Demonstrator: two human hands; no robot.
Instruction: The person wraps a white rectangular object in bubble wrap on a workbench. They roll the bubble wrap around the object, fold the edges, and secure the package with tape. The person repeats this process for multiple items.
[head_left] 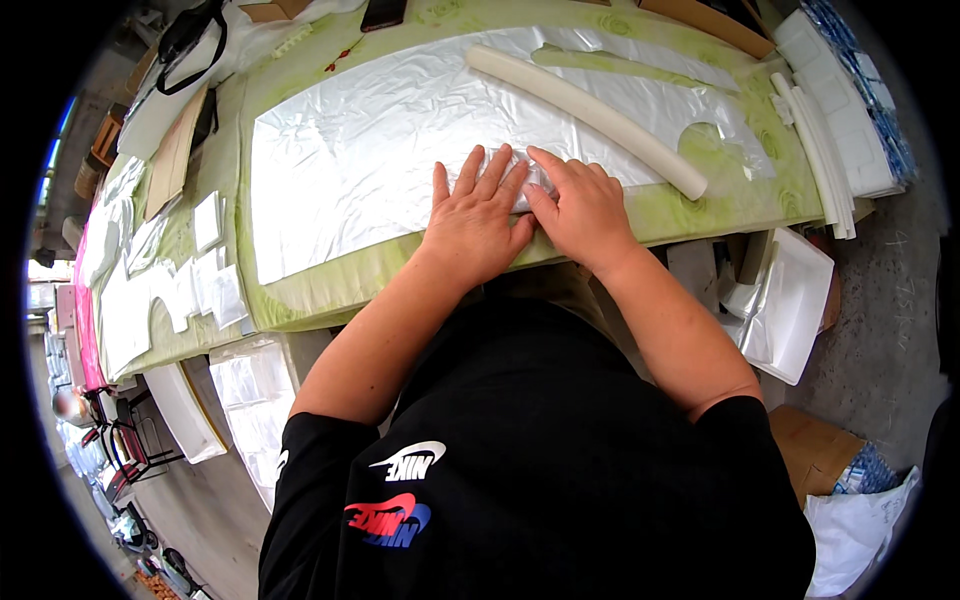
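Note:
A large sheet of thin silvery-white plastic film (340, 170) lies wrinkled on the table in front of me. My left hand (475, 215) rests flat on its near part, palm down with fingers spread. Close beside it, my right hand (588, 210) is partly curled, thumb and index finger around a small crumpled clear plastic piece (535, 178). The other right fingers are folded, and what lies under the palm is hidden. Beyond my right hand, a long pale roll or tube (590, 115) lies slantwise across the film.
The table has a green patterned cover (350, 290). Flat white packets (207, 222) and a cardboard piece (178, 155) lie at left. White strips (815, 150) hang over the right edge. A white bin (795, 305) stands below right, near a cardboard box (810, 450) on the floor.

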